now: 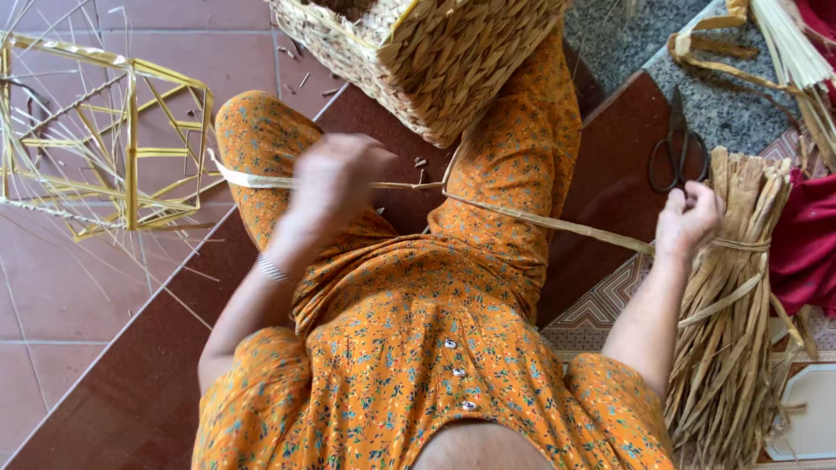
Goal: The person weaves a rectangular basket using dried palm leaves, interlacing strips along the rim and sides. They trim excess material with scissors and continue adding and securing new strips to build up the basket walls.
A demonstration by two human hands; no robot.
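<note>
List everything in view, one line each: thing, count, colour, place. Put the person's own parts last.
basket: one, tan woven, top centre, resting on the knees
strand: one, pale straw, stretched between the two hands, across the lap
bundle: one, dry tan strips, tied, on the floor at right
scissors: one pair, black, on the floor above the bundle
frame: one, yellow strips, open box shape, on the tiles at left
cloth: red, right edge
floor: reddish tiles, grey stone at top right
dress: one, orange with small flowers, worn by the person
bracelet: one, silver, left wrist
left hand: blurred, gripping the strand
right hand: gripping the strand beside the bundle
</note>
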